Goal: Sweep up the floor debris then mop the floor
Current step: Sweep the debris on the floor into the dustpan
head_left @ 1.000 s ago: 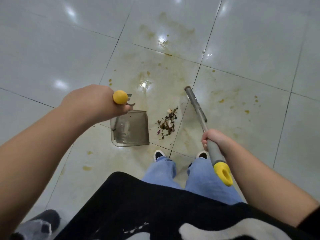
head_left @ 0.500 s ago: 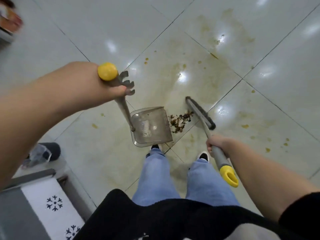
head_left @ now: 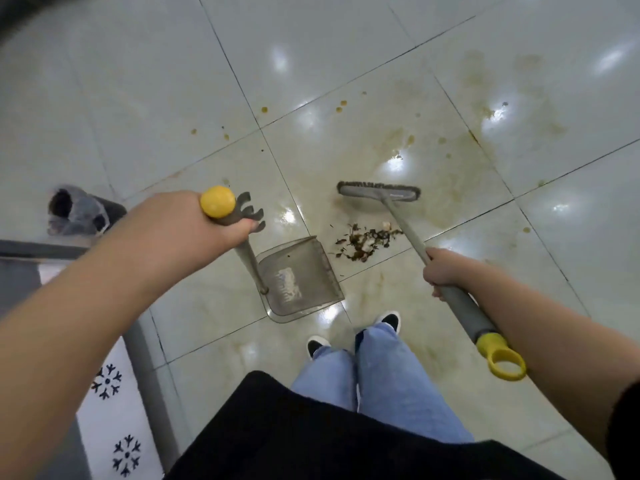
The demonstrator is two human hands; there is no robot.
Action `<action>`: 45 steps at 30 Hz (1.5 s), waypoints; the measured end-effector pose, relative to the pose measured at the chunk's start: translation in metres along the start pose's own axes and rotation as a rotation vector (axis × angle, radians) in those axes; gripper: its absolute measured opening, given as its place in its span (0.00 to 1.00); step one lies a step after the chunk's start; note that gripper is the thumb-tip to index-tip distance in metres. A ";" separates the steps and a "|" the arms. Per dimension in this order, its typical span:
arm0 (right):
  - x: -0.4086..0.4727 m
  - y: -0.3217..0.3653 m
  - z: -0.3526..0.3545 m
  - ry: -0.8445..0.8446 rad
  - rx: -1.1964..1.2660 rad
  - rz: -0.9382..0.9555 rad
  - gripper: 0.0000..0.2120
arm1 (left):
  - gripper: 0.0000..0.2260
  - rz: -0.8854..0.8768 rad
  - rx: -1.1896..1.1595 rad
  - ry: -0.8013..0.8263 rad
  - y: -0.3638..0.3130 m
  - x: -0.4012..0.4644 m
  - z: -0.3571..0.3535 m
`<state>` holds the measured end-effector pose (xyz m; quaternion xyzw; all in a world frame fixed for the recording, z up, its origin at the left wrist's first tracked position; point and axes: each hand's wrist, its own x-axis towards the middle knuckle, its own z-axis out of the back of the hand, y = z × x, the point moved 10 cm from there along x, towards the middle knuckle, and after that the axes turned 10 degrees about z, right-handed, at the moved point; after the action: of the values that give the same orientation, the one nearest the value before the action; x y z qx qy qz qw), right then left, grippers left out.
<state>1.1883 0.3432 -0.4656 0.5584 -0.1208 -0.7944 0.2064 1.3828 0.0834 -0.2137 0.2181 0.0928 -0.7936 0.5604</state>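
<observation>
Left hand (head_left: pixel 180 223) fingers wrapped round dustpan handle just below its yellow cap (head_left: pixel 217 201); dustpan (head_left: pixel 299 278) sitting on tiled floor (head_left: pixel 138 98), mouth toward debris pile (head_left: pixel 363 241). Right hand (head_left: pixel 441 271) fingers clamped on broom (head_left: pixel 379 192) shaft; broom head on floor just beyond pile. Brown stains (head_left: pixel 460 161) beyond broom.

Left fingers (head_left: pixel 247 226) — hidden round handle (head_left: pixel 250 263)
</observation>
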 end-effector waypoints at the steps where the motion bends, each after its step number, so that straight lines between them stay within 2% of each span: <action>1: 0.010 0.014 -0.003 0.026 -0.062 0.014 0.15 | 0.24 0.024 -0.017 0.017 0.008 0.001 -0.006; 4: 0.036 0.058 -0.018 0.110 -0.250 0.082 0.15 | 0.24 0.094 -0.062 0.054 0.026 0.003 -0.024; 7: 0.056 0.090 -0.040 0.178 -0.355 0.145 0.02 | 0.23 0.142 -0.087 0.069 0.039 0.004 -0.039; 8: 0.060 0.095 -0.047 0.197 -0.377 0.143 0.01 | 0.23 0.155 -0.094 0.072 0.044 0.005 -0.043; 10: 0.063 0.095 -0.059 0.226 -0.416 0.121 0.02 | 0.23 0.179 -0.113 0.076 0.051 0.005 -0.048; 14: 0.048 0.054 -0.070 0.271 -0.482 -0.010 0.22 | 0.23 0.197 -0.163 0.093 0.058 0.005 -0.049; 16: 0.033 0.038 -0.061 0.241 -0.483 -0.055 0.21 | 0.23 0.181 -0.182 0.105 0.057 0.000 -0.051; 19: 0.018 0.039 -0.043 0.179 -0.551 -0.016 0.11 | 0.23 0.163 -0.184 0.090 0.056 -0.009 -0.053; 21: 0.010 0.041 -0.037 0.154 -0.509 0.002 0.11 | 0.23 0.161 -0.180 0.093 0.059 -0.012 -0.055; 24: -0.003 0.034 -0.025 0.089 -0.358 0.010 0.16 | 0.23 0.138 -0.179 0.094 0.060 -0.011 -0.051; 29: -0.014 0.011 -0.003 -0.042 0.155 -0.058 0.04 | 0.25 0.057 -0.089 0.071 0.058 0.000 -0.033; 32: -0.013 -0.015 0.005 -0.128 0.447 -0.179 0.11 | 0.25 -0.001 -0.014 0.049 0.052 0.009 -0.021; 35: -0.019 -0.036 0.001 -0.200 0.683 -0.297 0.12 | 0.23 -0.036 0.040 0.017 0.039 0.021 -0.017; 40: -0.018 -0.055 -0.040 -0.239 0.865 -0.389 0.13 | 0.22 -0.106 0.112 0.007 0.012 0.045 -0.024; 45: -0.015 -0.048 -0.071 -0.321 0.971 -0.424 0.13 | 0.20 -0.189 0.075 -0.003 -0.001 0.073 -0.018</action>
<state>1.2500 0.3951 -0.4981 0.4732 -0.3882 -0.7468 -0.2601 1.3660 0.0291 -0.2622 0.2279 0.0821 -0.8463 0.4744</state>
